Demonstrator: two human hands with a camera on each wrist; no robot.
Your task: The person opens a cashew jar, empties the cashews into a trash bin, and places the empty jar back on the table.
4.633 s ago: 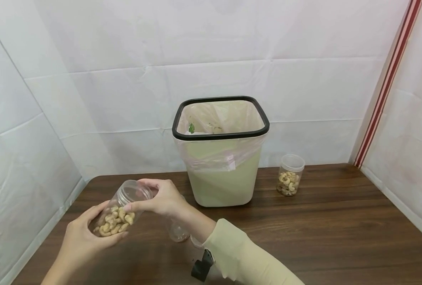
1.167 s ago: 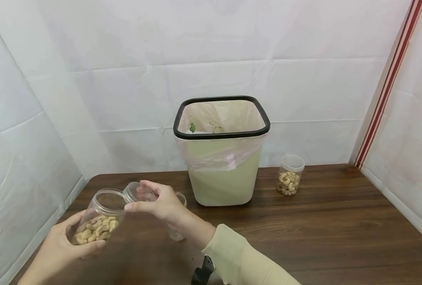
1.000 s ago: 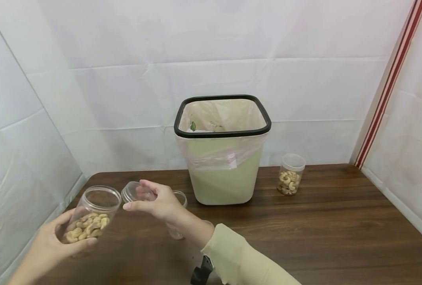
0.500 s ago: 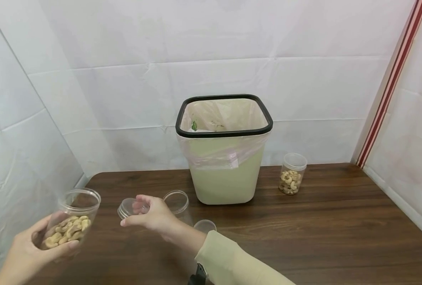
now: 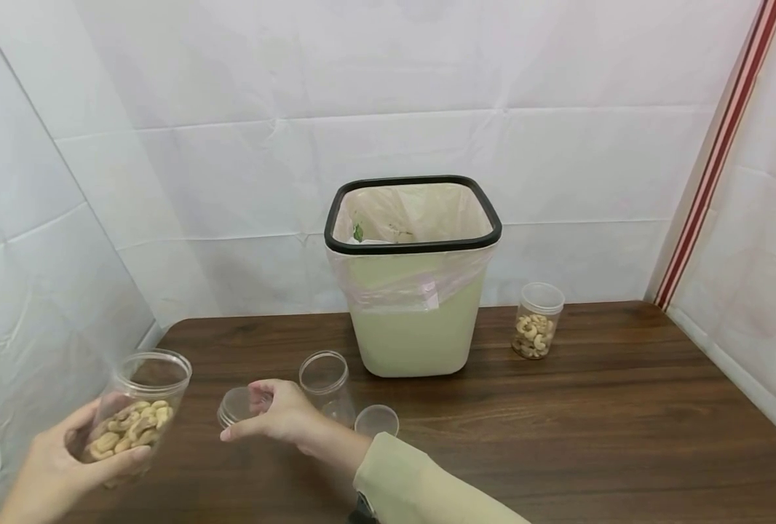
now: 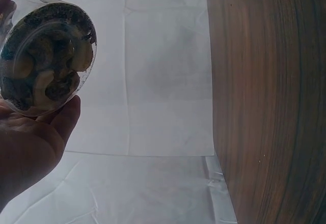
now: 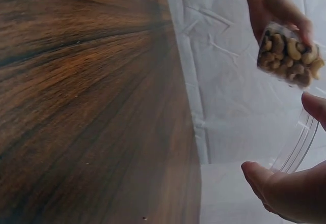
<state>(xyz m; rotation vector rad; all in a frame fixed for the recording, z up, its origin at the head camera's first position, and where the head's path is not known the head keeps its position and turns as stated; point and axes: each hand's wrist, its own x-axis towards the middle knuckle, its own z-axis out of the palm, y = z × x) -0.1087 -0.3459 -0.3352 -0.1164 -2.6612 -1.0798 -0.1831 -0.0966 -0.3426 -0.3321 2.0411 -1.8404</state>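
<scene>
On the left of the head view, my left hand (image 5: 54, 462) grips a see-through plastic jar (image 5: 155, 382) around its lower side. Cashews (image 5: 129, 429) fill its lower half; the jar has no lid and leans to the right above the table. From below, the left wrist view shows its round base (image 6: 51, 66) resting against the fingers. My right hand (image 5: 286, 418) holds a see-through screw lid (image 5: 234, 407) by its edge, thumb on one side and fingers on the other. In the right wrist view the lid (image 7: 298, 145) is apart from the jar (image 7: 285, 56).
Another see-through jar (image 5: 325, 375), uncovered, stands behind my right forearm, with a loose lid (image 5: 377, 420) beside it. A lined bin (image 5: 414, 327) with a black rim stands at the back. A jar of cashews (image 5: 533, 331) stands right of it. White sheeting (image 5: 231, 182) encloses the dark wooden table (image 5: 591, 437).
The lid has come off the jar. My left hand has carried the jar left and tipped it more upright. My right hand has lowered towards the table with the lid.
</scene>
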